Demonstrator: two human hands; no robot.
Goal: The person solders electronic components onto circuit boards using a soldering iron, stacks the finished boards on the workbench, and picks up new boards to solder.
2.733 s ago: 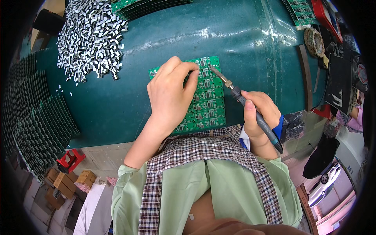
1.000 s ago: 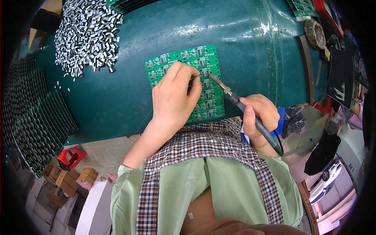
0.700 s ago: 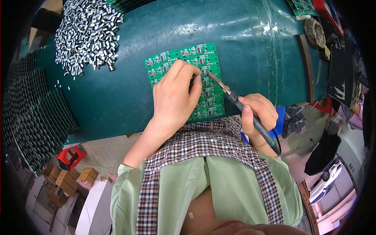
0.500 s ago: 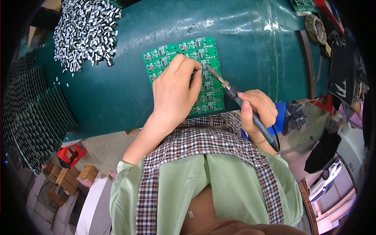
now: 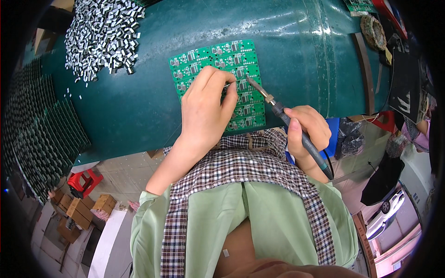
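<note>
A green panel of small circuit boards (image 5: 250, 98) lies on the table, laid out in rows with tiny parts on them. My right hand (image 5: 309, 131) is closed round the grey handle of a soldering iron (image 5: 278, 109), which slants up and left. Its tip is at the right side of the panel, near one of the upper-middle boards; whether it touches cannot be told. Over the panel's left part, my left hand (image 5: 204, 105) pinches a thin solder wire (image 5: 227, 85), its end pointing toward the iron's tip. This hand hides several boards beneath it.
A heap of small black-and-white parts (image 5: 102, 39) covers the table's far left. Stacked dark boards (image 5: 51, 139) stand along the left edge. On the right are a dark bar (image 5: 363, 74) and a round coil-like ring (image 5: 373, 32). The green table (image 5: 296, 60) ends just before my body.
The panel has shifted slightly away from me. My right hand and the soldering iron have moved a little to the right. My left hand keeps its pinch, almost in the same place.
</note>
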